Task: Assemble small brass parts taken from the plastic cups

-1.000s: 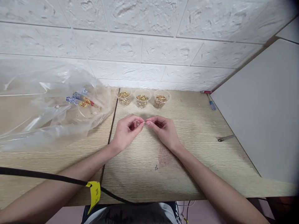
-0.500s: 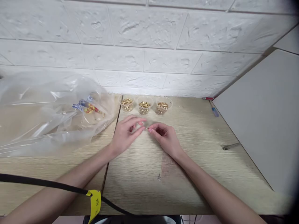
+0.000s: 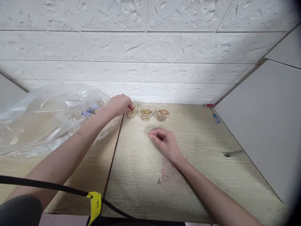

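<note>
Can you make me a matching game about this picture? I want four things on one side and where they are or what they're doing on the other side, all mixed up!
Things:
1. Left hand
2. Right hand
3. Yellow tag
4. Plastic bag

Places and jobs:
A. Fixed on the black cable
B. Pinching a tiny piece in front of the cups
C. See-through and crinkly, on the left side
D. Fingers reaching to the leftmost cup

Right pairs: 1-D, 2-B, 3-A, 4-C
</note>
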Demonstrator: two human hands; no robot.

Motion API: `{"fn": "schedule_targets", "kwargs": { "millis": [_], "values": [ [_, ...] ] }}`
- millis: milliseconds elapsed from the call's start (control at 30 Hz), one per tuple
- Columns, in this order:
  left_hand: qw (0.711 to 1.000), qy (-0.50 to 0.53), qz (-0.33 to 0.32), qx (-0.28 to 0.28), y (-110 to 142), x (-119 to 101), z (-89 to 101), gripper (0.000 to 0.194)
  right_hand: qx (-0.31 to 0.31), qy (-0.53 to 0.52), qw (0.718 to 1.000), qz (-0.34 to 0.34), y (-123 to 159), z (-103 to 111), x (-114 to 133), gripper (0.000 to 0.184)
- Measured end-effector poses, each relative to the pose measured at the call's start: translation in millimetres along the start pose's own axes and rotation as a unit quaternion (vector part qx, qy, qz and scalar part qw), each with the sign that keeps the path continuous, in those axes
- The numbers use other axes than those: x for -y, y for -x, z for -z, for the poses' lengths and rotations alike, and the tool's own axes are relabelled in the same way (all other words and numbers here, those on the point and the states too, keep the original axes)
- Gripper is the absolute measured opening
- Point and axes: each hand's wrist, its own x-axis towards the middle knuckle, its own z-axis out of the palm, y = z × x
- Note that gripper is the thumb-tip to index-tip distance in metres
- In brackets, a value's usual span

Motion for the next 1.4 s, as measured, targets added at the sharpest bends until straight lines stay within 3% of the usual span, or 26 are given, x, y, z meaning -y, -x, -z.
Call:
{"fn": "schedule_targets", "kwargs": {
  "millis": [300,467,567,667,733,833,967,1167,1400],
  "values": [
    [0.995,0.038,-0.085,-0.040,0.8,10.1,-7.2,0.021,0.007,-0.006,1.000,-0.015,0.1,-0.5,-0.7,0.012],
    [0.986,0.088,-0.077,-0.120,9.4,9.7,-4.3,0.023,0.005,-0.019,1.000,-0.022,-0.4,-1.2,-1.1,0.013],
    [0.957,0.188,-0.088,-0.204,28.5,-4.6,-5.8,0.018,-0.010,-0.020,0.999,-0.034,-1.3,-1.4,0.0,0.015],
    [0.904,0.338,-0.082,-0.249,55.0,-28.6,-22.9,0.012,-0.030,-0.039,0.998,-0.044,-2.1,-0.6,3.0,0.017],
    [0.868,0.437,-0.061,-0.230,70.6,-44.8,-41.8,0.013,-0.039,-0.051,0.997,-0.042,-2.5,0.5,4.9,0.018],
    [0.821,0.550,-0.014,-0.151,84.5,-61.5,-68.9,0.019,-0.045,-0.053,0.997,-0.024,-2.7,2.8,6.1,0.016],
    [0.793,0.602,0.009,-0.096,88.1,-66.0,-84.3,0.024,-0.041,-0.007,0.999,0.029,-1.7,6.2,9.0,0.012],
    [0.810,0.576,-0.042,-0.107,88.0,-60.8,-85.1,0.015,-0.023,0.101,0.990,0.091,1.8,9.2,18.9,0.010],
    [0.816,0.563,-0.066,-0.116,89.0,-59.6,-87.5,0.011,-0.002,0.129,0.985,0.116,4.6,6.8,20.1,0.012]
  ]
}}
